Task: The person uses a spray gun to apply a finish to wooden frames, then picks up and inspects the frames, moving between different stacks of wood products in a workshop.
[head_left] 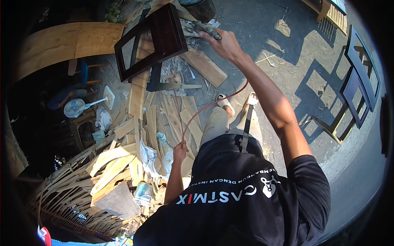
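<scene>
My right hand (pixel 223 41) is stretched out far ahead, fingers wrapped round a grey, stained spray gun (pixel 207 29). Part of the gun is hidden by the fingers. Just left of it stands a dark brown wooden frame (pixel 174 35) with a rectangular opening, tilted on a dark support. A thin reddish hose (pixel 209 105) runs in a curve from under my right forearm to my left hand (pixel 180 151). That hand is low by my left side, closed on the hose.
Scrap boards (pixel 154 123) and wood offcuts cover the ground at left. Beyond the frame stands a dark can (pixel 201 9). A white fan (pixel 74 108) and a paint-smeared tin (pixel 143 192) are on the left. Dark frames (pixel 355 96) lean at right.
</scene>
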Demonstrator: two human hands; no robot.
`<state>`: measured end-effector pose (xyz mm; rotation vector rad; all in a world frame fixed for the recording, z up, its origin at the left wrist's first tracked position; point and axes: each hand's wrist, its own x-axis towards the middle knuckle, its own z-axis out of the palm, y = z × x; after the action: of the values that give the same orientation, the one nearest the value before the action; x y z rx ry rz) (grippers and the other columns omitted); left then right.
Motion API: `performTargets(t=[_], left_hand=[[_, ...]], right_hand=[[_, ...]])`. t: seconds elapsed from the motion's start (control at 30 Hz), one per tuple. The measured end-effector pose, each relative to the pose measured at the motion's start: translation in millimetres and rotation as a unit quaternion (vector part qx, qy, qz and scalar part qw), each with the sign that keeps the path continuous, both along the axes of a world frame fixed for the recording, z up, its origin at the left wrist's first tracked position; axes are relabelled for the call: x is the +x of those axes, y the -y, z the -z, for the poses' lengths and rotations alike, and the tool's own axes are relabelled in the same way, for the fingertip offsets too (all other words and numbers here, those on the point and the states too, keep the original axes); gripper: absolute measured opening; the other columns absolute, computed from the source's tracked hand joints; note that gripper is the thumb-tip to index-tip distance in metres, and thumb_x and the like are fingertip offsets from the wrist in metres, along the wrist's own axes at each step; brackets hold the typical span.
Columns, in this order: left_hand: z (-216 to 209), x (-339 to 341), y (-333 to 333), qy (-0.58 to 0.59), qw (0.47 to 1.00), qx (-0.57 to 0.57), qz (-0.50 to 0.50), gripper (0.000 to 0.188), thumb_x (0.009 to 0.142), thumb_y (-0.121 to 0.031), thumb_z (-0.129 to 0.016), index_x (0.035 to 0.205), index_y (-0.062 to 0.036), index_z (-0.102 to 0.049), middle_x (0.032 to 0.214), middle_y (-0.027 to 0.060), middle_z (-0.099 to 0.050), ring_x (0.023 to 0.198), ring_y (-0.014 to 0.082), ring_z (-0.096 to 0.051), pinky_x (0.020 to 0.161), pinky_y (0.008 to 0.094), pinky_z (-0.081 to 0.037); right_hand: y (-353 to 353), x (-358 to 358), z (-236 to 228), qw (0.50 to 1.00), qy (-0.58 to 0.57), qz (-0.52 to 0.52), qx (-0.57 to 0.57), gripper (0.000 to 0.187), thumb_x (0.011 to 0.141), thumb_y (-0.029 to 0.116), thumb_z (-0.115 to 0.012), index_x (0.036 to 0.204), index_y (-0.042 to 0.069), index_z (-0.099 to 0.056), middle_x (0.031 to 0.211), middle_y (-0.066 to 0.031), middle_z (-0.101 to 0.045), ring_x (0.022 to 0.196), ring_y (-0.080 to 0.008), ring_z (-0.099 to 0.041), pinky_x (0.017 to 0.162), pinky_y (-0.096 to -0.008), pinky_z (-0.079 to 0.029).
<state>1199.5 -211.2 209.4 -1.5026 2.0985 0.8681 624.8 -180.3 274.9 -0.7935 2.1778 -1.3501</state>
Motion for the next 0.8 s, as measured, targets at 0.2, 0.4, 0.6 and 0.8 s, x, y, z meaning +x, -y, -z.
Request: performTargets(t=[0.2,0.4,0.6,0.8], left_hand=[[17,-9,15,-0.014,1.000,0.023,0.004,0.042,0.103,-0.037,-0.050,0.096,-0.0008,-0.070,0.067,0.0121,-0.070,0.070,0.0261,-0.073,0.069,0.0397,-0.055],[29,-26,43,-0.016,0.999,0.041,0.000,0.040,0.103,-0.036,-0.051,0.095,-0.0015,-0.070,0.067,0.0118,-0.069,0.069,0.0257,-0.072,0.069,0.0401,-0.055],[16,-68,52,0.012,1.000,0.029,-0.004,0.039,0.103,-0.036,-0.051,0.094,-0.0021,-0.070,0.068,0.0119,-0.070,0.069,0.0267,-0.072,0.069,0.0409,-0.055],[-1,-118,17,0.023,0.998,-0.002,-0.059,0.036,0.104,-0.031,-0.051,0.097,-0.0011,-0.070,0.067,0.0116,-0.069,0.068,0.0235,-0.072,0.066,0.0383,-0.055]], right_hand=[[-23,5,14,0.997,0.042,-0.062,-0.013,0.056,0.095,0.055,-0.063,0.108,0.002,-0.073,0.069,-0.0099,-0.065,0.067,-0.0187,-0.063,0.064,-0.0384,-0.050],[-61,20,3,0.985,0.129,-0.106,0.039,0.063,0.092,0.059,-0.065,0.108,-0.001,-0.074,0.071,-0.0135,-0.067,0.069,-0.0233,-0.067,0.068,-0.0412,-0.052],[-38,-26,22,0.980,0.152,-0.119,0.044,0.057,0.093,0.055,-0.066,0.097,-0.001,-0.072,0.069,-0.0095,-0.065,0.067,-0.0189,-0.063,0.063,-0.0377,-0.050],[15,-94,60,0.983,0.163,-0.084,-0.012,0.058,0.094,0.052,-0.067,0.111,-0.003,-0.070,0.077,-0.0109,-0.068,0.072,-0.0160,-0.065,0.065,-0.0348,-0.052]])
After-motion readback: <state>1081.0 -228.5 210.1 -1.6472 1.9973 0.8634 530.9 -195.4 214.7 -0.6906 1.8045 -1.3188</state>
